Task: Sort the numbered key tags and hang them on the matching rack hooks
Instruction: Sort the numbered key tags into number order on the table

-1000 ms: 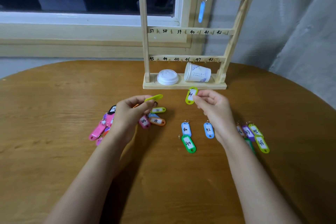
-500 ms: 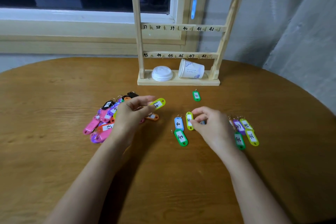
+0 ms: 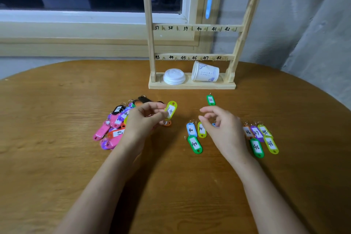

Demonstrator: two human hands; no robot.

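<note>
A wooden rack (image 3: 150,43) with hooks numbered 31 to 48 stands at the table's far side; one blue tag (image 3: 208,6) hangs under hook 34. My left hand (image 3: 144,119) pinches a yellow-green tag (image 3: 171,110) above a heap of mixed tags (image 3: 114,127). My right hand (image 3: 224,127) hovers empty, fingers apart, over a small row: blue tag 40 (image 3: 191,129), yellow-green tag 41 (image 3: 201,129), green tag 40 (image 3: 194,144). A green tag 36 (image 3: 210,99) lies alone nearer the rack. Several tags marked 46 to 48 (image 3: 262,138) lie to the right.
A white lid (image 3: 174,76) and a tipped paper cup (image 3: 205,72) rest on the rack's base. The round wooden table (image 3: 57,157) ends near a window sill behind and a grey wall on the right.
My right hand set the yellow-green tag 41 down beside blue tag 40 and lifted off it empty. My left hand turned its yellow-green tag label-up.
</note>
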